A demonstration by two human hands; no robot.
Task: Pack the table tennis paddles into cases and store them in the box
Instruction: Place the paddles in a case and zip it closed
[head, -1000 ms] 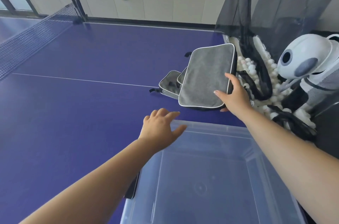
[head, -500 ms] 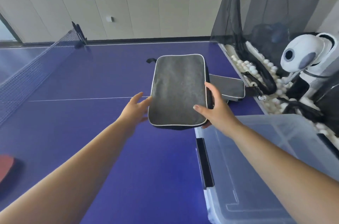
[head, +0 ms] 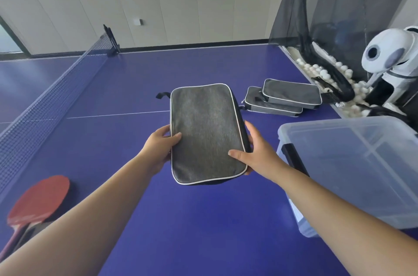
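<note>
A grey paddle case (head: 206, 131) with white piping is held flat above the blue table. My left hand (head: 159, 147) grips its left edge, thumb on top. My right hand (head: 255, 153) grips its right edge, thumb on top and fingers beneath. Two more grey cases (head: 283, 99) lie stacked on the table further right. A red paddle (head: 37, 201) lies at the lower left, its handle partly behind my left forearm. The clear plastic box (head: 352, 176) stands at the right, open.
The net (head: 52, 97) runs along the left. A white ball-feeding robot (head: 389, 56) with black netting and several white balls (head: 316, 70) stands beyond the table's right edge. The blue table (head: 181, 219) stretches below the case.
The case came off the stack and moved left toward me. My left hand has taken hold of its left edge. The view swung left, bringing the red paddle into sight.
</note>
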